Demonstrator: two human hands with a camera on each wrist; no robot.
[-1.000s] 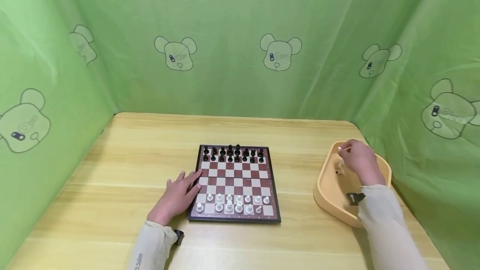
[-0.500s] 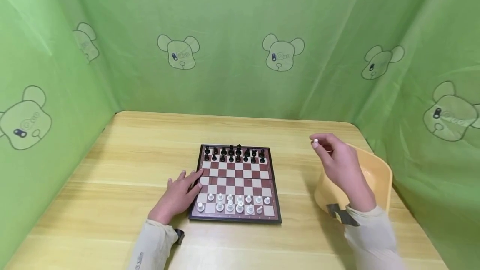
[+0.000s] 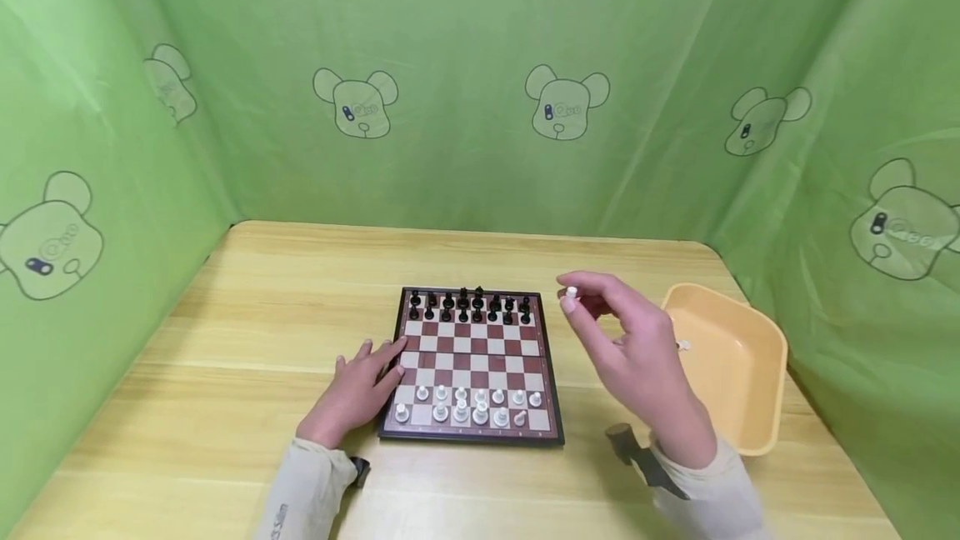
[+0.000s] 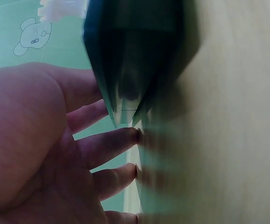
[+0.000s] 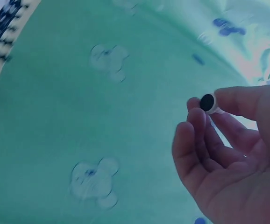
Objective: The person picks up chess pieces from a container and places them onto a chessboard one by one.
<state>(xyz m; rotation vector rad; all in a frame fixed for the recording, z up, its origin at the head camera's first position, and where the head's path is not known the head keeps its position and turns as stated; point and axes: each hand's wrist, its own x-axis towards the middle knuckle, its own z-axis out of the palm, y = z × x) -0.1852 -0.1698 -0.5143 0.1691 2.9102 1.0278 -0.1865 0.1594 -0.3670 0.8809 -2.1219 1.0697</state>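
My right hand pinches a small white chess piece between thumb and fingertips, in the air just right of the chessboard. The right wrist view shows the piece's dark round base; its exact kind is hidden by the fingers. My left hand lies at the board's left edge, fingers spread, index fingertip and thumb over the rim. Two rows of black chess pieces stand at the far side. White pieces stand in the two near rows, among them a white knight; the near right corner square is bare.
On the right stands an orange tray, partly behind my right hand, with a white piece visible inside. The wooden table is enclosed by green curtains at the back and sides.
My right hand has come out of the tray with the white chess piece and moved left toward the board. The left hand stays at the board's edge.
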